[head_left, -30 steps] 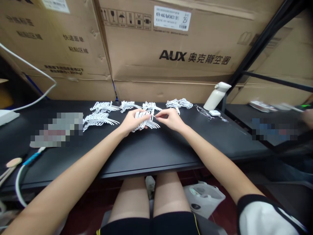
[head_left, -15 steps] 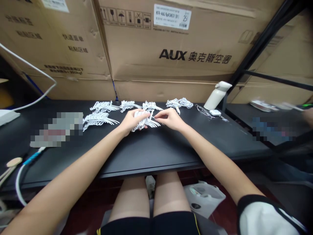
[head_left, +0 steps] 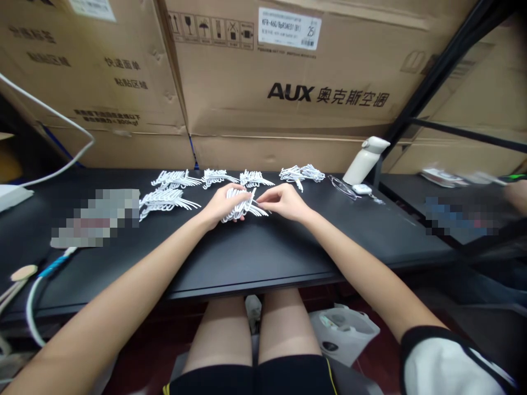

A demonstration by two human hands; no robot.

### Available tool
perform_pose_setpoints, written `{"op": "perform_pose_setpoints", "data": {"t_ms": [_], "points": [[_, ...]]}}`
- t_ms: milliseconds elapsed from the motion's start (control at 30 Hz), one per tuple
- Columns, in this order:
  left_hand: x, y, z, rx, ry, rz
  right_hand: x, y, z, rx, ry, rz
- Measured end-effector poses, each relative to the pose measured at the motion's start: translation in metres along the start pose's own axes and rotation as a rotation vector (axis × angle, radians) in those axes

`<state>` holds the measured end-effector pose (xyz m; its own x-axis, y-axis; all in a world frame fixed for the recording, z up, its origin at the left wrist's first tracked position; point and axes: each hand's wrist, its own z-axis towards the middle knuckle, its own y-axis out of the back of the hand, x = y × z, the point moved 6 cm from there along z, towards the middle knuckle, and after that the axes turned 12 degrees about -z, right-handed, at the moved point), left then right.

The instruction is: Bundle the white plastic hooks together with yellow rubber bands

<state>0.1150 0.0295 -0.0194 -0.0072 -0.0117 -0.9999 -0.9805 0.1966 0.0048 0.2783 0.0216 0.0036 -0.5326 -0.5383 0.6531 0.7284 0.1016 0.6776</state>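
Observation:
My left hand (head_left: 221, 207) is wrapped round a bundle of white looped strands (head_left: 240, 207), held just above the black table (head_left: 247, 252). The bundle's loose ends point to the right. My right hand (head_left: 285, 202) is pinched at these ends, its thumb and forefinger pressed together; whatever they grip is too small to make out. Similar white bundles lie behind and to the left, one of them at the left (head_left: 167, 201) and one just behind my hands (head_left: 254, 178). A looser white pile (head_left: 302, 173) rests behind my right hand.
A cream bottle (head_left: 364, 162), glasses (head_left: 343, 187) and a small white case (head_left: 362, 189) stand or lie at the right back. Large cardboard boxes (head_left: 288, 71) line the back edge. A blurred-out flat object (head_left: 99, 216) and a white cable (head_left: 35, 302) are at left. Another person's hand (head_left: 517, 196) shows at far right.
My right hand has moved slightly left, closer to the held bundle. A short strand that stood up near its fingers has shifted left and tilted. My left hand has kept its hold.

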Motion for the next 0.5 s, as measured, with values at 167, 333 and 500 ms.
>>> {"op": "perform_pose_setpoints", "data": {"t_ms": [167,333,500], "points": [[-0.0004,0.0008,0.0009,-0.004,-0.001,0.020,0.0008,-0.0010,0.0006,0.015,0.010,0.035],[0.0008,0.0002,0.0015,-0.002,0.001,0.001,0.0013,-0.0025,0.0009,0.022,0.022,0.040],[0.0023,-0.0008,0.0014,0.007,0.011,-0.027,0.0008,0.0013,0.0013,0.026,0.010,0.035]]}}
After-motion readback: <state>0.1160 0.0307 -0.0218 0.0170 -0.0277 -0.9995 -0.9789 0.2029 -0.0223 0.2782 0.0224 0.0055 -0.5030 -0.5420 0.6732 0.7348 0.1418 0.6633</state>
